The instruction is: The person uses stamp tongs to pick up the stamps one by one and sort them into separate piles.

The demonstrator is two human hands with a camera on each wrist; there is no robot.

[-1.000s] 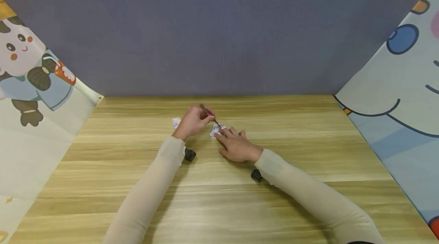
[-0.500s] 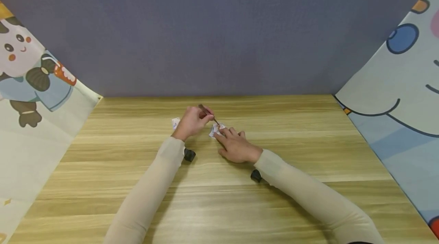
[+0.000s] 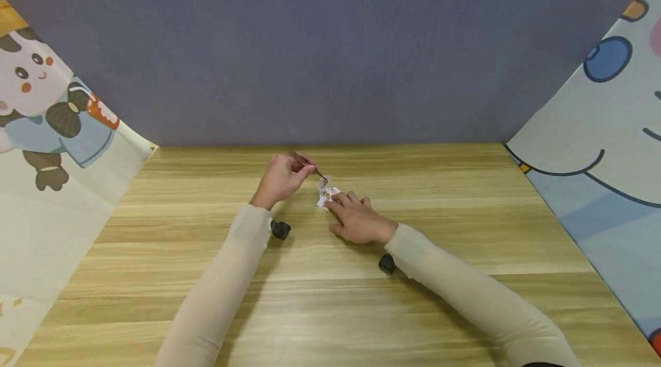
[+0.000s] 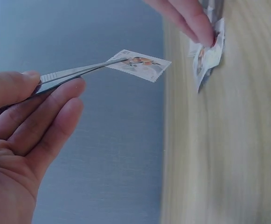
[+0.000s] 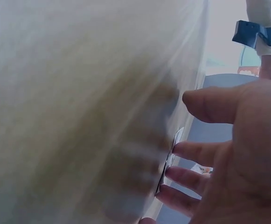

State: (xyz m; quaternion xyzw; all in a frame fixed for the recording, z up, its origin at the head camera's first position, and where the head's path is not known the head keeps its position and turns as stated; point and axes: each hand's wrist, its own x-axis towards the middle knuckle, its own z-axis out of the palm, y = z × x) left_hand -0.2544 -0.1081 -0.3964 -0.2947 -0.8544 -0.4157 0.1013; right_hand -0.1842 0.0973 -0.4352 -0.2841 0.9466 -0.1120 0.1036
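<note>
My left hand pinches a pair of metal tweezers between thumb and fingers. In the tweezers' tips is a small postage stamp with perforated edges and an orange picture, held up off the table. Below it lies a little pile of white, printed pieces, with something clear and shiny at it in the left wrist view. My right hand rests its fairly straight fingertips on that pile, its thumb apart from it. How many pieces lie under the fingers is hidden.
The wood-grain table reaches back to a grey-blue upright panel. Cartoon-printed side panels stand at left and right. A black wrist device sits under the left cuff, another under the right.
My left hand has drawn back up and left, lifting the stamp off the pile with the tweezers. It now covers where another piece lay at the left. My right hand stays put.
</note>
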